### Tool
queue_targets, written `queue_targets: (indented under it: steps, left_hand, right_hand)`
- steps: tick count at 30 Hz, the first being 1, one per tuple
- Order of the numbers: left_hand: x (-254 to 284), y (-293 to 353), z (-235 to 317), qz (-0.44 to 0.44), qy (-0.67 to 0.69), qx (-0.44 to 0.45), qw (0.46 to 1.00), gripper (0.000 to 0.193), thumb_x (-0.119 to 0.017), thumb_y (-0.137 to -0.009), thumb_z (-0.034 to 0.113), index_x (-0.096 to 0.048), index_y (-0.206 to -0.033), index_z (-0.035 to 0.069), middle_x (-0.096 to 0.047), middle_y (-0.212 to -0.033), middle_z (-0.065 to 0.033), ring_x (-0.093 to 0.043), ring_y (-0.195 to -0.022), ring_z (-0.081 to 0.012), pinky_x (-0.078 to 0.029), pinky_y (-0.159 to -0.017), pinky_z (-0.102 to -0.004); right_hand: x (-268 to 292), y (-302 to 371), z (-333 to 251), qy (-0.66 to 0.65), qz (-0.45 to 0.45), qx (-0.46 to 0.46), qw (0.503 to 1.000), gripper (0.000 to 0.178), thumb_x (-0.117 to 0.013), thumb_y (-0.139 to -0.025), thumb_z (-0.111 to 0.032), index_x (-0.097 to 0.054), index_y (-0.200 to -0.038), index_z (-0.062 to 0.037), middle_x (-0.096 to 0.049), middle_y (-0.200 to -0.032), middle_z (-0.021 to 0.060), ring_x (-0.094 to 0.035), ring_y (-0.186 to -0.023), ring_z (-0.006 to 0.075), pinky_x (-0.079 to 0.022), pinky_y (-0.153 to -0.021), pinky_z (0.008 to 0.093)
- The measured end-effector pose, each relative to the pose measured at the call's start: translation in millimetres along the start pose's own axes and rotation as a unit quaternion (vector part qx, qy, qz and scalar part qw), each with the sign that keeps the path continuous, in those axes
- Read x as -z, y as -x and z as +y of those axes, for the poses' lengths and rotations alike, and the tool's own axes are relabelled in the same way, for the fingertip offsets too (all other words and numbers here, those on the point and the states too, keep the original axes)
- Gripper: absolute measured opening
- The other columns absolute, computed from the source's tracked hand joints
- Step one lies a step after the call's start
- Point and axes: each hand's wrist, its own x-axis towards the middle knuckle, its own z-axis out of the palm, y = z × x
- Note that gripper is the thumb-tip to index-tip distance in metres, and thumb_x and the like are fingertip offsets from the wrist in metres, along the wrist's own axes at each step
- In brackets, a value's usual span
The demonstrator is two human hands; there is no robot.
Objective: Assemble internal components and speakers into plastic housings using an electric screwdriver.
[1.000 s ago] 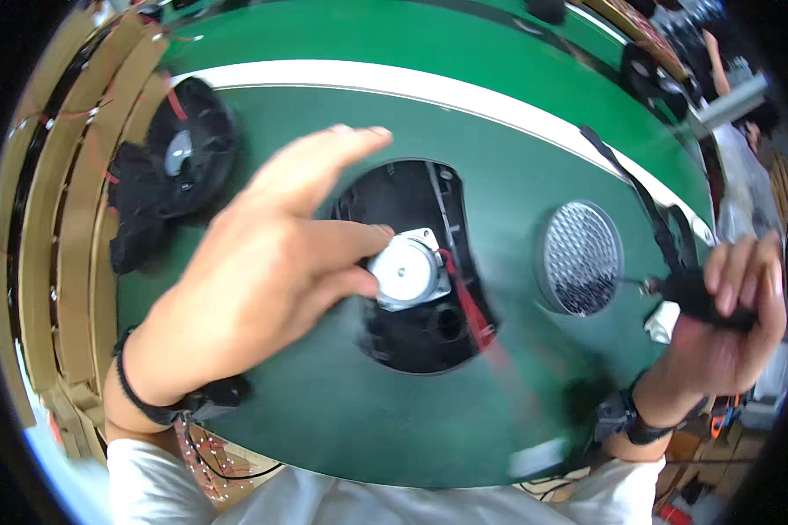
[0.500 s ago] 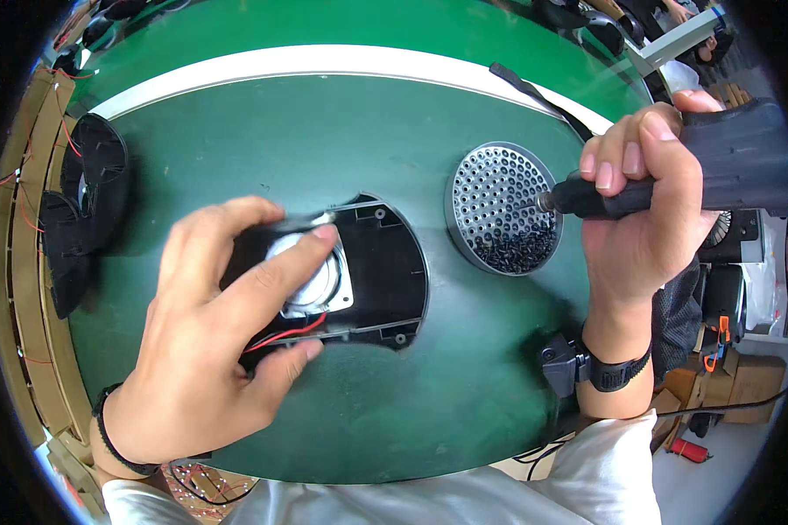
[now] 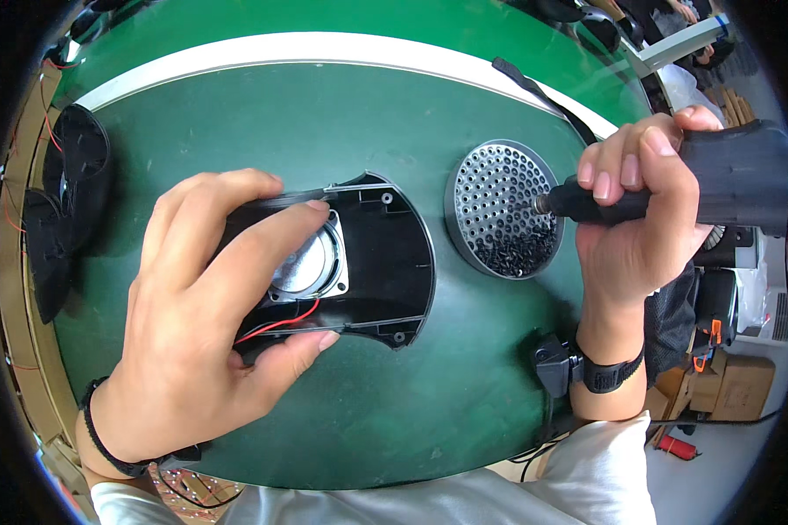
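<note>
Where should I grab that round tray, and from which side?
Probably pinch the round tray by its raised rim, coming from its far-left side: that stretch is uncovered, while the black screwdriver in the right hand overhangs the right side and small black pieces heap nearer you.

Silver speaker (image 3: 306, 268) sits inside open black housing (image 3: 387, 262).

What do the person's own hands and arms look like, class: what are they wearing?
The left hand and right hand are both gloveless. A thin black band circles the left wrist; a wider black strap with a boxy black piece circles the right. Whitish sleeves leave both forearms bare.
</note>
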Motion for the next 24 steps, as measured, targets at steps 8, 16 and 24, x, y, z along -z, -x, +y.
queue_targets:
  steps: [8,16,24]
  left_hand:
    - [-3.3,-4.9,4.7,0.001,0.015,0.008,1.000,0.071,-0.087,-0.065,0.041,-0.068,-0.121,0.000,-0.057,-0.120,-0.0214,-0.055,-0.108,-0.0400,-0.046,-0.094,-0.0473]
    - [-6.4,-1.5,4.8,0.010,0.018,0.002,1.000,0.065,-0.086,-0.065,0.034,-0.069,-0.118,0.001,-0.057,-0.122,-0.0215,-0.055,-0.107,-0.0425,-0.046,-0.094,-0.0497]
    - [-14.6,-8.6,7.2,0.117,-0.090,-0.129,0.981,0.062,-0.086,-0.058,0.019,-0.072,-0.118,0.013,-0.059,-0.120,-0.0162,-0.056,-0.102,-0.0377,-0.053,-0.080,-0.0449]
  right_hand:
    - [5.6,-2.6,-1.7,-0.014,-0.011,-0.028,0.999,0.027,-0.056,-0.089,-0.007,-0.049,-0.116,-0.0060,-0.048,-0.073,0.0033,-0.046,-0.056,0.0127,-0.044,-0.058,0.0296]
    - [11.2,-0.7,-3.3,-0.001,-0.026,-0.015,1.000,0.042,-0.054,-0.091,-0.011,-0.044,-0.131,-0.0028,-0.047,-0.076,0.0030,-0.046,-0.059,0.0123,-0.043,-0.061,0.0308]
    - [39.3,-13.5,-51.4,-0.037,-0.065,0.003,0.997,0.018,-0.052,-0.095,-0.021,-0.046,-0.103,-0.0056,-0.044,-0.080,0.0024,-0.045,-0.067,0.0114,-0.038,-0.065,0.0314]
